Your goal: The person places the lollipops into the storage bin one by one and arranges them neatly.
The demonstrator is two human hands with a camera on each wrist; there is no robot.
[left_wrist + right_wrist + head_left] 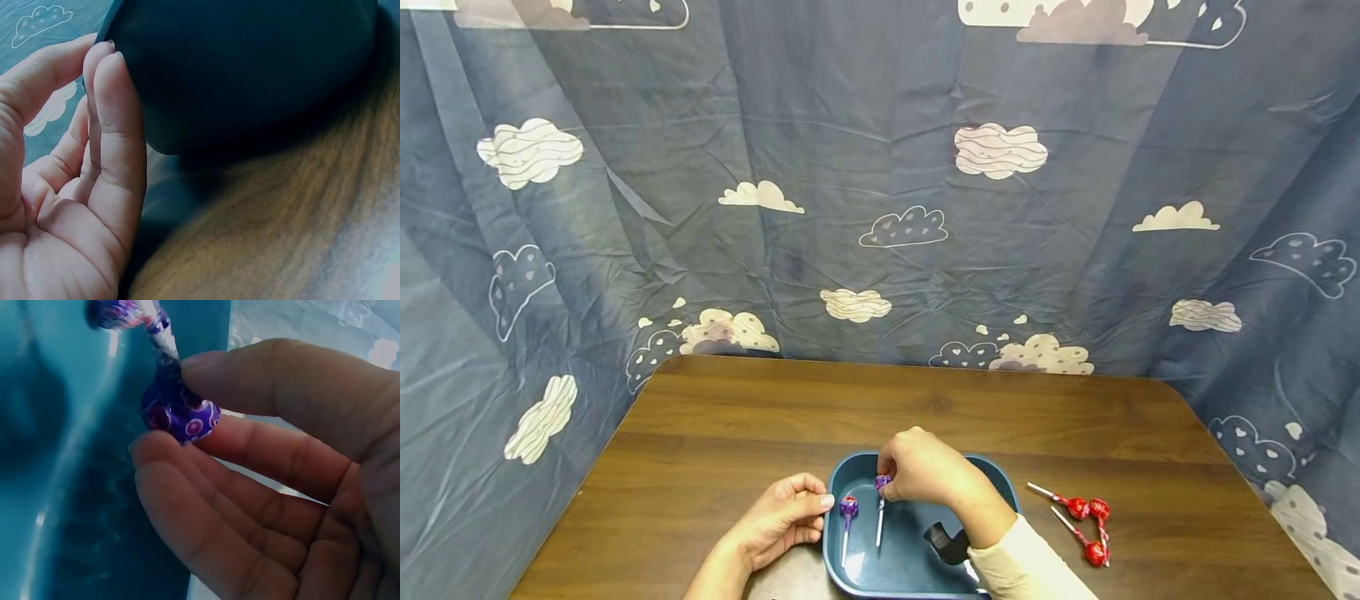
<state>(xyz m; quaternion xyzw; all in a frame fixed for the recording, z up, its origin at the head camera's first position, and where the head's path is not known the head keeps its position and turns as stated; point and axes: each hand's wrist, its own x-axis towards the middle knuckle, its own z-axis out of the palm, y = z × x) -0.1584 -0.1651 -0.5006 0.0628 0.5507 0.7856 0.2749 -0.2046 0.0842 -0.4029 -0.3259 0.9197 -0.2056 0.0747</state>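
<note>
A blue-green plastic tray sits at the near side of the table. My left hand is at its left edge, thumb and fingertips pinching the rim; the left wrist view shows the tray's dark outer wall beside the fingers. Inside the tray, my right hand pinches a purple-wrapped lollipop by its head, between thumb and fingers. Its white stick points toward the near side. Left of it in the tray lies another purple lollipop, stick also pointing near.
Several red-wrapped lollipops lie on the brown wooden table, right of the tray. A dark curtain with cloud prints hangs behind and around the table. A black strap is on the right wrist.
</note>
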